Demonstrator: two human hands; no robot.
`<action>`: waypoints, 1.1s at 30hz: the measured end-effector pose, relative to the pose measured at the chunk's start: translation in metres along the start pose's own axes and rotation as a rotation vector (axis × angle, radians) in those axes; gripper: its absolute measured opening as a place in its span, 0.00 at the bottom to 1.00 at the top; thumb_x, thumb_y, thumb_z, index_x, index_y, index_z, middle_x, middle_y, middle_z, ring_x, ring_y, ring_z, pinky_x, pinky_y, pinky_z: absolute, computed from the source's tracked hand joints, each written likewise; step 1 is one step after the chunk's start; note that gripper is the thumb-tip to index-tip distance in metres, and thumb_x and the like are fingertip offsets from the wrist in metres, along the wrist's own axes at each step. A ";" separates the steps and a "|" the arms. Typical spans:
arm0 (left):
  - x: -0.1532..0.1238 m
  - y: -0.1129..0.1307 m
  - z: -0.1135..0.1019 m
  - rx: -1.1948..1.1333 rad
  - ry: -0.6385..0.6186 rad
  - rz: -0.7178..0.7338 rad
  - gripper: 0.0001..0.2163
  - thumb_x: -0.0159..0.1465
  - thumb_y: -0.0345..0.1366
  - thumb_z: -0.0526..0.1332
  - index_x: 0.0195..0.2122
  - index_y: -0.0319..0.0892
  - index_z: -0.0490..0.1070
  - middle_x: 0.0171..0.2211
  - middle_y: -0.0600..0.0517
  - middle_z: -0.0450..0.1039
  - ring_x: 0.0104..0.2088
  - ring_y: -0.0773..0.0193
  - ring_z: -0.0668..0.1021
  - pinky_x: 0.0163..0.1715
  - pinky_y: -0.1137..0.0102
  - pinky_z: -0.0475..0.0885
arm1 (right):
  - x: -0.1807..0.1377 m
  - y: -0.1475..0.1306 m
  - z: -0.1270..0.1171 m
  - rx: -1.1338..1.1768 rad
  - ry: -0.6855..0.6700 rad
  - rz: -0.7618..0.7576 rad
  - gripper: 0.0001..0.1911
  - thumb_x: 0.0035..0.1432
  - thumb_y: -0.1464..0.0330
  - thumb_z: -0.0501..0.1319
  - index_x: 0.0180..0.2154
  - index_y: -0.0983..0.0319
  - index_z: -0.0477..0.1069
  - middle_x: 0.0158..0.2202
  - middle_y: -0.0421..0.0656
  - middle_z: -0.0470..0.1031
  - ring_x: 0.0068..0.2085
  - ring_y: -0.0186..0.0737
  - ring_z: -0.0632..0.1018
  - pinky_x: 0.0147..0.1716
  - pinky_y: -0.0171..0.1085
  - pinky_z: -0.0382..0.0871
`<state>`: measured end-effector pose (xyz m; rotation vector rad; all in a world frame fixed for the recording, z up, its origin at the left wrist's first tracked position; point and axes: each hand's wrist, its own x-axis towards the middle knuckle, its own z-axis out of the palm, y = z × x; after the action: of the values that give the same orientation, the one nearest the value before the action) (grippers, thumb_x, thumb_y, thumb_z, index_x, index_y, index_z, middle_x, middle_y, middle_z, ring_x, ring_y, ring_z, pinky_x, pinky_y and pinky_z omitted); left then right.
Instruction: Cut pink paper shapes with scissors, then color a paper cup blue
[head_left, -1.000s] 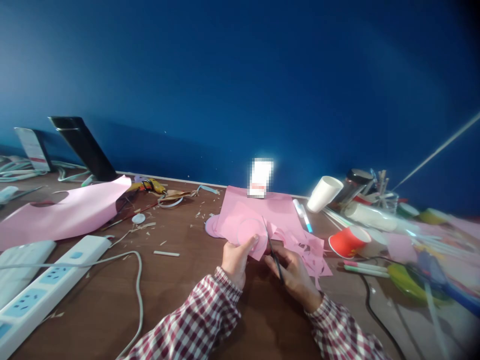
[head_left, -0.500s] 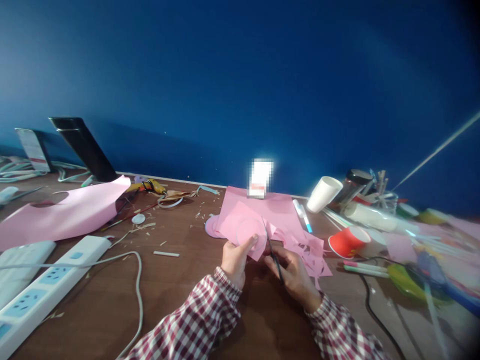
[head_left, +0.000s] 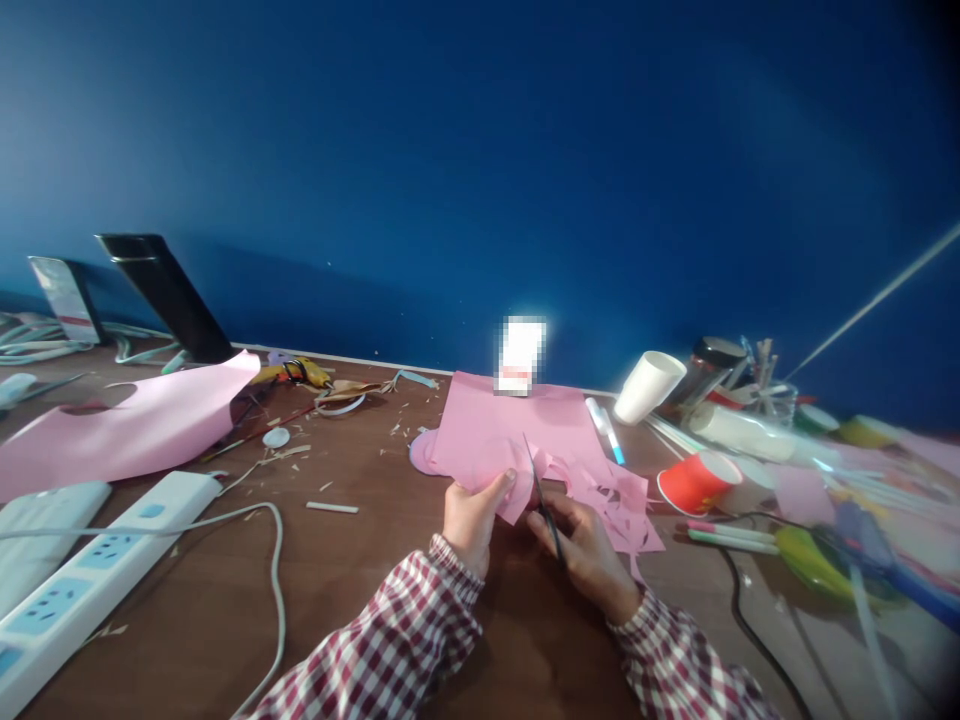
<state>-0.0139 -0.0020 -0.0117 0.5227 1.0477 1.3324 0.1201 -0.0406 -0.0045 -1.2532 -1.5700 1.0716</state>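
The pink paper piece [head_left: 514,500] was held in front of me, above the near edge of a larger pink sheet [head_left: 469,410], its outline hard to separate from the same-coloured paper behind. My left hand [head_left: 472,520] pinched its lower left part, thumb laid on top; the fingers underneath were hidden. My right hand [head_left: 581,545] was closed about the scissors [head_left: 551,525], knuckles outward, fingers curled, blades pointing up and away along the piece's right side. The handle loops were covered by my grip, and I could not tell how far the blades were parted. Both wrists angled inward from checked sleeves [head_left: 382,635], which the lower frame edge cut off. Cut pink scraps [head_left: 611,500] lay right of the piece, overlapping one another. At the sheet's far edge stood a bright panel [head_left: 520,355], pixelated, its reddish band unreadable. To the right I noted a marker [head_left: 604,430], a tilted white cup [head_left: 649,388] and a tipped red cup [head_left: 696,483]; items beyond were smeared by blur. On the far left, a grey panel [head_left: 66,298] bore markings too indistinct to read, and a power strip [head_left: 112,552] ran out of frame.
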 end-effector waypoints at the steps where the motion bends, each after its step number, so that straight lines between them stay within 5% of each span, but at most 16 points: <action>1: -0.001 0.000 0.000 -0.003 -0.006 0.003 0.16 0.41 0.38 0.72 0.28 0.31 0.75 0.25 0.44 0.77 0.26 0.61 0.77 0.28 0.67 0.72 | 0.000 0.000 0.000 0.004 0.000 -0.001 0.13 0.57 0.61 0.59 0.37 0.65 0.72 0.31 0.42 0.74 0.32 0.37 0.73 0.31 0.32 0.68; 33: -0.001 0.002 0.000 -0.038 -0.054 0.025 0.19 0.42 0.38 0.71 0.33 0.31 0.76 0.31 0.42 0.78 0.30 0.59 0.78 0.31 0.68 0.73 | -0.001 0.000 -0.001 -0.052 0.020 -0.009 0.12 0.57 0.62 0.58 0.35 0.65 0.72 0.29 0.42 0.73 0.31 0.37 0.73 0.30 0.31 0.67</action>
<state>-0.0144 -0.0030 -0.0098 0.5413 0.9728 1.3507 0.1214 -0.0409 -0.0042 -1.2864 -1.5962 1.0159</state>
